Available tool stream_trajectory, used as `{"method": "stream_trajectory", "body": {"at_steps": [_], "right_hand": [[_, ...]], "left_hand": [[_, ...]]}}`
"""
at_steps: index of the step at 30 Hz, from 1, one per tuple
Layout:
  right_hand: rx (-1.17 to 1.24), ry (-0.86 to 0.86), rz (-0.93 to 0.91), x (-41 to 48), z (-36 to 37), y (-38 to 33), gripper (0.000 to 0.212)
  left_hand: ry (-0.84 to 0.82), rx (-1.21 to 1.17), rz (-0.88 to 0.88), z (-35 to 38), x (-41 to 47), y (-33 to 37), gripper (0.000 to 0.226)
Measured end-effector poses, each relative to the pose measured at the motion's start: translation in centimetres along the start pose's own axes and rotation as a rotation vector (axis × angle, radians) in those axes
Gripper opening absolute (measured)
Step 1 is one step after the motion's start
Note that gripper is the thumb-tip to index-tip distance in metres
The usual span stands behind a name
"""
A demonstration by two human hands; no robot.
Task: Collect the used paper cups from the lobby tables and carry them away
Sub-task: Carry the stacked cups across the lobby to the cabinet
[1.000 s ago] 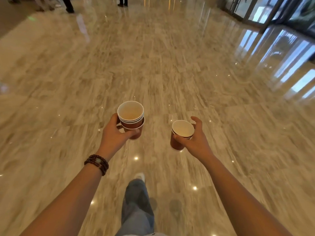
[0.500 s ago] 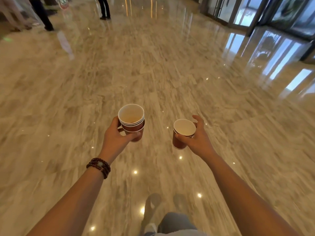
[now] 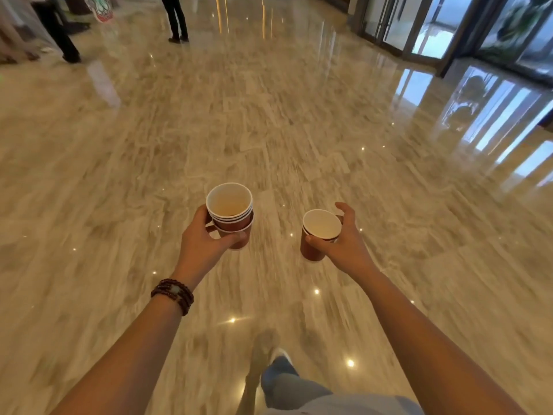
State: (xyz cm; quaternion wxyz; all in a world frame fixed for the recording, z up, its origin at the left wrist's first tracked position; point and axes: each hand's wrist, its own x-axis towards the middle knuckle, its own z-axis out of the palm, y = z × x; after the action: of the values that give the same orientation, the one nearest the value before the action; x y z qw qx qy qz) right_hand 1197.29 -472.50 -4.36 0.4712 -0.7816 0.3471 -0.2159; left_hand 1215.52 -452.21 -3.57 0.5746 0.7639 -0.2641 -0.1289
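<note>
My left hand [image 3: 203, 244] grips a stack of nested paper cups [image 3: 230, 211], brown outside and white inside, held upright in front of me. A beaded bracelet sits on that wrist. To the right, my right hand [image 3: 344, 244] holds a single brown paper cup [image 3: 320, 232], thumb on its near side and fingers curled round the far side. Both cups are carried at about chest distance above the polished marble floor [image 3: 269, 130]. No lobby tables are in view.
People's legs [image 3: 178, 19] stand at the far end of the floor, more people [image 3: 57, 31] at the far left. Glass doors and windows [image 3: 449, 28] line the right side. My own leg and shoe [image 3: 279, 372] show at the bottom.
I have walked forward across the floor; the people and glass doors are nearer. Both hands keep the same hold on their cups. My stepping leg has changed.
</note>
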Motion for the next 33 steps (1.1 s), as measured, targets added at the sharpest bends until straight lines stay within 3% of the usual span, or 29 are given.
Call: {"method": "stream_trajectory", "body": {"at_steps": [9, 20, 29, 33], "right_hand": [[-0.037, -0.019, -0.015, 21.7, 0.7, -2.9, 0.096], [-0.022, -0.011, 0.006, 42.7, 7.3, -3.6, 0.097], [-0.008, 0.169, 0.023, 60.6, 11.4, -7.2, 0.091], [-0.024, 0.168, 0.036, 67.5, 11.8, -7.7, 0.093]], "left_hand": [[0.038, -0.034, -0.018, 3.2, 20.1, 0.1, 0.078], [-0.025, -0.016, -0.018, 5.1, 42.7, -4.5, 0.078], [-0.117, -0.023, -0.001, 5.9, 63.4, -5.0, 0.068], [-0.14, -0.03, -0.001, 7.5, 70.2, -5.5, 0.069]]}}
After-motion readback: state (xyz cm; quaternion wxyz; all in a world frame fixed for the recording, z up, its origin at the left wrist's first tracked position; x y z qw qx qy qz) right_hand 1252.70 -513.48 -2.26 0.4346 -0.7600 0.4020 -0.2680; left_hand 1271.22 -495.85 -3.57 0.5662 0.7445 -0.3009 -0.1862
